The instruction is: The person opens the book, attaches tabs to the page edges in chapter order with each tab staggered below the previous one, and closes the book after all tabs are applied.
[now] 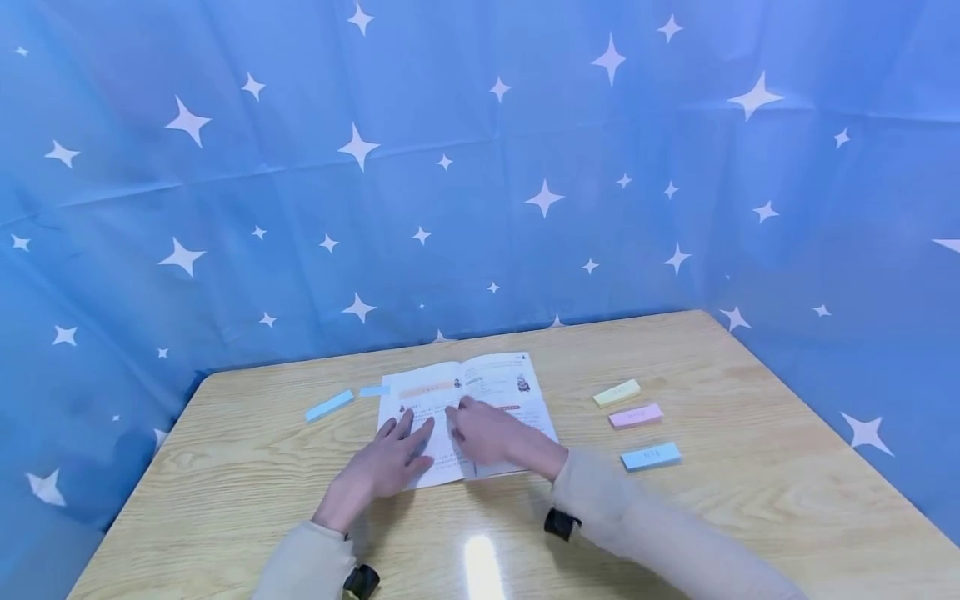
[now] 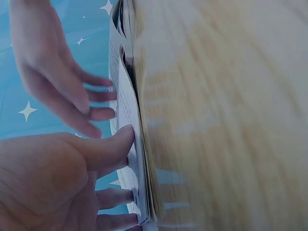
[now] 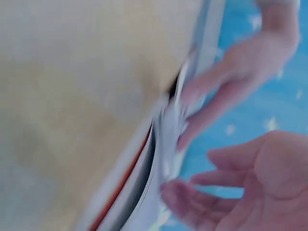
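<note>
An open booklet (image 1: pixel 465 417) lies mid-table (image 1: pixel 720 517). The left hand (image 1: pixel 378 467) and right hand (image 1: pixel 487 433) rest flat on it, fingers spread, gripping nothing. It looks thin and floppy — best taken by a page edge.

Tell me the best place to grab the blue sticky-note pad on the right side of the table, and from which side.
Probably pinch the blue sticky-note pad across its two long edges, coming straight down from above. It lies flat on the table, thin and low, so an end-on approach would likely slide it. The space around it is free; the pink pad lies apart.
</note>
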Demonstrator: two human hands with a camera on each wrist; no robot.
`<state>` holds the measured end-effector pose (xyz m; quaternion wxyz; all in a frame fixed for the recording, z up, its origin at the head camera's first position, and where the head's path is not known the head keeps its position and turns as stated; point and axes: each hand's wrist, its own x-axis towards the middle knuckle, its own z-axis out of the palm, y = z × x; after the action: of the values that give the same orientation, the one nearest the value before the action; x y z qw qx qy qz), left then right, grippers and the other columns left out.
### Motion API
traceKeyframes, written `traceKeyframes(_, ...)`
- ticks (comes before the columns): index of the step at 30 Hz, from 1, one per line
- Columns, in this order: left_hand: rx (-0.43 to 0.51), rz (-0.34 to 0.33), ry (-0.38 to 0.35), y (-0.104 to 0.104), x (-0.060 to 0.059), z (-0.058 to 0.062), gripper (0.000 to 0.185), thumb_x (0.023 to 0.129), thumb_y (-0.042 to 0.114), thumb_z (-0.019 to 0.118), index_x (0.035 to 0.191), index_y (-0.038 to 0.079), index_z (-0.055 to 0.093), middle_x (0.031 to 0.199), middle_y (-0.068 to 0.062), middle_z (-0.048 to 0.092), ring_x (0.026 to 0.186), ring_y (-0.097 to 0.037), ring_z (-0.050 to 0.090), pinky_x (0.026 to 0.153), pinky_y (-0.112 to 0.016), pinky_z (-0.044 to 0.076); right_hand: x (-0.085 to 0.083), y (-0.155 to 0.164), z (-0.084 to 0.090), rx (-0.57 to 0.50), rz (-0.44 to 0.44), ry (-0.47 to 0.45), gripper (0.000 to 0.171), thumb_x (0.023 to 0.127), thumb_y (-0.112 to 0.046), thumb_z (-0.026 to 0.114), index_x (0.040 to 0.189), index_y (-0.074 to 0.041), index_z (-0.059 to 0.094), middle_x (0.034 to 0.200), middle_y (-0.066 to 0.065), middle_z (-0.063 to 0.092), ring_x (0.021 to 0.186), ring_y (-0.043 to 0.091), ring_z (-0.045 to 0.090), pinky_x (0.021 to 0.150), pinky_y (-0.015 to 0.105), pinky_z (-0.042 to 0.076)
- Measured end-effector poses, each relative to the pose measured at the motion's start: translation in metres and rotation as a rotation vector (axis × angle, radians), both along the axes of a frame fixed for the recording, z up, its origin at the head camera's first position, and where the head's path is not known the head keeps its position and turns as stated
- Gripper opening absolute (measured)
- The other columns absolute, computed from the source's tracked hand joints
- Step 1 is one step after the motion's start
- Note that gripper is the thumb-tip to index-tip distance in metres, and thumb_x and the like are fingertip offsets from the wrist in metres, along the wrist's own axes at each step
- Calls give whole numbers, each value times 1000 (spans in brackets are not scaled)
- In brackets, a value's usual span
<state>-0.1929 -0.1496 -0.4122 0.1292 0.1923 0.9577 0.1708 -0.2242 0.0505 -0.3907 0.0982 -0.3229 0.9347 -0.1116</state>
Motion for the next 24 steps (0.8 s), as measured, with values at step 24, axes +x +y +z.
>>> traceKeyframes(24,-93,77,29,9,3,-1,56,106,33,53,156,11,40,162,-24,23,145,-50,26,98,-66,44,-82,0,-24,51,-147,-191,68,107,-41,47,159,-3,26,124,21,63,97,30,64,90,41,51)
